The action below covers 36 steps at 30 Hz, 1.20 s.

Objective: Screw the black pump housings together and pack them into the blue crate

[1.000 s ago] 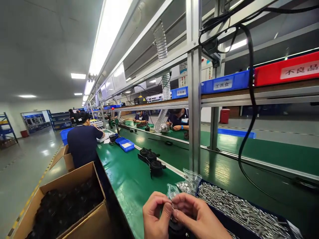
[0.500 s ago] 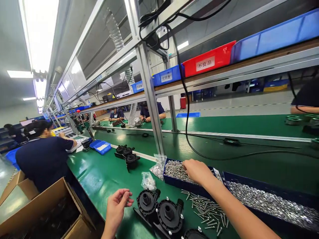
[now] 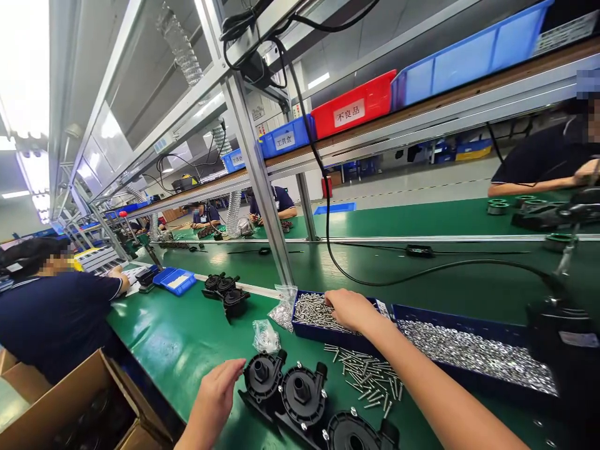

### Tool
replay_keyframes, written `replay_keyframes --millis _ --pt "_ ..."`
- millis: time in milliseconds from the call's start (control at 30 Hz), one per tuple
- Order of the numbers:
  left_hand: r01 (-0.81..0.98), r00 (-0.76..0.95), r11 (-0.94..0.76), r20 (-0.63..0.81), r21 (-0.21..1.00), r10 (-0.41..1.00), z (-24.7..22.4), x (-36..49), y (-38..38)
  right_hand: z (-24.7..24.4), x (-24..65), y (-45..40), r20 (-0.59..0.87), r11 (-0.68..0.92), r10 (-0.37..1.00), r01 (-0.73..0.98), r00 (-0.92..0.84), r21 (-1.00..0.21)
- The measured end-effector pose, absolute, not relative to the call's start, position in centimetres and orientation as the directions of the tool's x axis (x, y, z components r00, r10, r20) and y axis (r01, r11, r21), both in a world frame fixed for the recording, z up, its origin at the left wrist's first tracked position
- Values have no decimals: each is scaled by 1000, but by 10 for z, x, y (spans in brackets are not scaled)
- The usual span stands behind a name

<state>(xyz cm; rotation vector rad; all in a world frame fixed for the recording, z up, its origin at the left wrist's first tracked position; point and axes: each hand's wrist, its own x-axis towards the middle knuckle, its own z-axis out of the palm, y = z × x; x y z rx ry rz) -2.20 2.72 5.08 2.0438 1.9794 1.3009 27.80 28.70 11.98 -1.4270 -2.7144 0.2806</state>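
My right hand (image 3: 351,310) reaches into a blue bin of long metal screws (image 3: 312,312), its fingers curled down on the screws and their tips hidden. My left hand (image 3: 216,395) is beside the black pump housings (image 3: 302,394), fingers stretched out and nothing seen in it. The housings are round with central spouts, joined in a row along a black base; the nearest is cut off by the lower edge. Small shiny metal pieces sit at their rims. Loose screws (image 3: 368,375) lie in a pile between the housings and the bin.
A second bin holds small shiny metal parts (image 3: 469,350). Two plastic bags (image 3: 265,337) and another black housing set (image 3: 227,294) lie on the green bench. A black power tool (image 3: 562,350) on a cable stands at right. A cardboard box (image 3: 112,400) is at lower left; co-workers sit nearby.
The view has swung right, bringing the black power tool and a co-worker at right into sight. My left hand's bent fingers have straightened. My right hand stays in the screw bin.
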Motion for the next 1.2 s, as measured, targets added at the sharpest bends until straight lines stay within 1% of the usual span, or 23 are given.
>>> replay_keyframes --millis 100,200,267,300,333,400,533,600,667,733,767,833,900,933,1033,1200 --pt "912 18 -228 522 340 853 50 -27 26 122 279 285 -27 554 822 808 -570 -200" --pt "941 186 -301 508 154 841 51 -31 26 125 280 284 -24 556 819 804 -573 -209" --pt "934 258 -349 526 81 811 51 -31 26 126 281 283 -23 560 816 800 -577 -213" --pt "928 276 -367 531 71 801 50 -30 26 127 281 283 -22 562 815 799 -579 -215" --pt "922 283 -379 527 83 801 48 -28 25 128 282 283 -22 563 814 797 -581 -217" --pt "913 239 -374 527 164 815 42 -22 24 129 282 282 -23 564 812 795 -583 -221" --pt "866 10 -303 592 397 806 35 -15 23 130 283 281 -29 563 811 794 -584 -227" --pt "860 -63 -270 615 434 786 42 -18 30 131 283 281 -35 560 813 798 -581 -222" --pt "889 -84 -233 642 394 762 56 -24 46 132 282 280 -44 555 817 804 -575 -212" --pt "920 -53 -209 632 333 773 70 -31 71 133 282 280 -48 552 820 809 -571 -203" --pt "929 -13 -205 582 307 813 76 -33 86 134 281 279 -48 550 821 810 -569 -201" --pt "939 95 -217 407 267 909 81 -35 116 134 281 278 -43 548 823 812 -566 -199" --pt "940 178 -236 238 246 955 78 -34 141 134 282 278 -42 547 824 814 -564 -197" --pt "941 198 -238 181 240 963 76 -33 152 134 282 277 -46 548 823 813 -566 -197" --pt "952 187 -207 106 227 977 69 -33 170 132 283 277 -58 556 815 806 -577 -205" --pt "961 120 -129 48 245 992 61 -38 173 130 281 279 -54 571 803 793 -593 -214"
